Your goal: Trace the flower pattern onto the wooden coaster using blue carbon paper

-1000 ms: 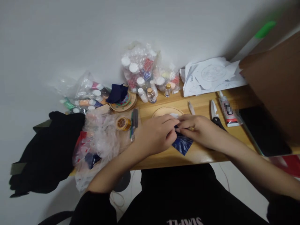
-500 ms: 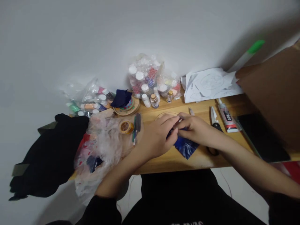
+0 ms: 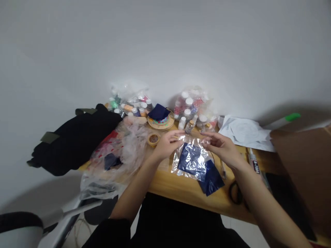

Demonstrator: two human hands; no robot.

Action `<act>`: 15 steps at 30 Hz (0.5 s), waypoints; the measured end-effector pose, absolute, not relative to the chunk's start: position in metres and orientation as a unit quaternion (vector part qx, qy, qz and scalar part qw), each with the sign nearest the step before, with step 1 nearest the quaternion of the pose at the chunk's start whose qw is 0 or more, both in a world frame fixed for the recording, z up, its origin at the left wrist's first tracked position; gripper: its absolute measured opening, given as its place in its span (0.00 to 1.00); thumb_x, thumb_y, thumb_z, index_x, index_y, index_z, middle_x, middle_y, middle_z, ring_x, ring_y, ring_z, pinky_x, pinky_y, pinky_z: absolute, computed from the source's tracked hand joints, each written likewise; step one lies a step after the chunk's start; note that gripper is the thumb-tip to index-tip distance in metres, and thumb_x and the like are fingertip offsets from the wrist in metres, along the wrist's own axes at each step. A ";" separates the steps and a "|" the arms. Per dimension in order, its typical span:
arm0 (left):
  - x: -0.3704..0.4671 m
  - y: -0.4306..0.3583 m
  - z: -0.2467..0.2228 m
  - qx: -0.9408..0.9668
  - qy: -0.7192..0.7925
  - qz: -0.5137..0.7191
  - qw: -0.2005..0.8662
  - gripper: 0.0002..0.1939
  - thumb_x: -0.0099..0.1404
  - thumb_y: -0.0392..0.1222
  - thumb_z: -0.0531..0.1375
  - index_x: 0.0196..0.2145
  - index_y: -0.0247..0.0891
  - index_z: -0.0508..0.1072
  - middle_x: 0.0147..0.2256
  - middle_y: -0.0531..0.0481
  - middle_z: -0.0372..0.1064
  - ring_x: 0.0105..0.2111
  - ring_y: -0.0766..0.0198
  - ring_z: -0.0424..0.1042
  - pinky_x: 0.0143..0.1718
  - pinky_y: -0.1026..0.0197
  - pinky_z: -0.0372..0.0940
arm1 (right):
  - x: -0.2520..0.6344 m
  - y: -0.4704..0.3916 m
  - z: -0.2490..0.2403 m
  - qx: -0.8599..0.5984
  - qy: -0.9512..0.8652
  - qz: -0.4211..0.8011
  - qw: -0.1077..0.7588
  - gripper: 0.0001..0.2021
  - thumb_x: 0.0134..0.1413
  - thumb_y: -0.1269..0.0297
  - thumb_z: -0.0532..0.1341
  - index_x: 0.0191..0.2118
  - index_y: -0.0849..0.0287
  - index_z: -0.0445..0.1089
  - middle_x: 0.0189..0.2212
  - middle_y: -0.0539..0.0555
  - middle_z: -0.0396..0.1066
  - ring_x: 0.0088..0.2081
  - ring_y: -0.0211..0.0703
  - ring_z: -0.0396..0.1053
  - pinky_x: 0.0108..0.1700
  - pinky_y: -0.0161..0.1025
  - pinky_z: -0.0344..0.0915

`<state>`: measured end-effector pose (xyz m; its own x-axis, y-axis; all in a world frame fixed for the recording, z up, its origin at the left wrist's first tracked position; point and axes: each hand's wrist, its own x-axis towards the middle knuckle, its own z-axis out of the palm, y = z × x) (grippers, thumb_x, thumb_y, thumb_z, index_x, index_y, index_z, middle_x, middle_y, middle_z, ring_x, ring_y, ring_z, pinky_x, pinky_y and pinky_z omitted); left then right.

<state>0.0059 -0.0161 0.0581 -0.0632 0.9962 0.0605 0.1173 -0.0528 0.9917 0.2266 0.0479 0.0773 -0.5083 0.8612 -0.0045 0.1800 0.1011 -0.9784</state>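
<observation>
Head view: hands have just come apart, left hand (image 3: 167,147) and right hand (image 3: 222,148) each with its grip pinched on the clear bag (image 3: 174,166) above the surface (image 3: 170,186), so the navy cloth inside (image 3: 190,158) shows; navy sheet (image 3: 212,179) lies below.

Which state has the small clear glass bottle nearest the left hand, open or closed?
Closed: the bottle's golden cap sits on its neck.

Left hand (image 3: 167,147) and right hand (image 3: 223,148) now apart, clear packet (image 3: 191,160) between.
</observation>
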 end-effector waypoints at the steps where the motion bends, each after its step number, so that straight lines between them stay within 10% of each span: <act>1: 0.006 -0.018 0.054 0.506 0.529 0.514 0.447 0.26 0.59 0.34 0.62 0.56 0.35 0.68 0.43 0.42 0.77 0.39 0.62 0.78 0.39 0.62 0.73 | 0.224 0.047 0.075 -0.382 -0.665 0.553 0.325 0.28 0.45 0.57 0.71 0.53 0.56 0.71 0.34 0.54 0.78 0.35 0.42 0.75 0.39 0.43 0.73; 6: 0.009 -0.026 0.046 0.402 0.512 0.522 0.551 0.32 0.62 0.36 0.60 0.63 0.41 0.59 0.33 0.48 0.77 0.24 0.67 0.74 0.23 0.68 0.67 | 0.218 0.037 0.067 -0.392 -0.618 0.581 0.356 0.32 0.42 0.59 0.72 0.56 0.55 0.68 0.29 0.50 0.76 0.28 0.37 0.71 0.30 0.37 0.69; 15: 0.016 -0.026 0.050 0.446 0.521 0.474 0.552 0.09 0.60 0.38 0.60 0.35 0.34 0.80 0.37 0.45 0.79 0.26 0.70 0.72 0.26 0.69 0.67 | 0.232 0.036 0.045 -0.444 -0.555 0.600 0.367 0.13 0.44 0.54 0.69 0.34 0.55 0.79 0.29 0.52 0.77 0.26 0.37 0.69 0.29 0.36 0.65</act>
